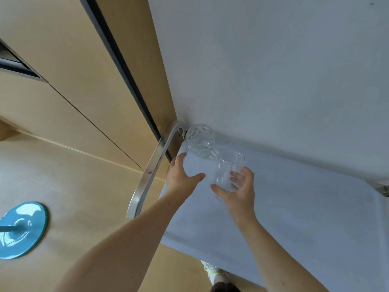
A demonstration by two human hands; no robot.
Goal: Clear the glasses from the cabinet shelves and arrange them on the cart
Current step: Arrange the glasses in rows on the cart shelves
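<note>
1. The right hand (237, 187) holds a smooth clear glass (228, 171), its thumb curled on the near side and its fingers showing through the far wall. The glass leans away from the person, above the white top of the cart (294, 218); whether its base touches the surface cannot be told.
2. The left hand (181, 175) is spread wide and holds nothing, with its fingers straight and its thumb pointing toward the smooth glass. It lies over the cart's left edge, but contact with the surface cannot be told.
3. A patterned glass (200, 141) stands upright in the cart's far left corner, just beyond the left hand's fingertips and just beside the rim of the held glass.
4. The cart's curved metal handle (151, 171) rises along its left side, close by the left wrist.
5. A white wall (273, 70) backs the cart, and wooden cabinet fronts (73, 70) run to the left.
6. A glossy blue round base (22, 229) sits on the pale wooden floor (84, 197), well apart from the cart.
7. A shoe (212, 270) shows beneath the cart's near edge.
</note>
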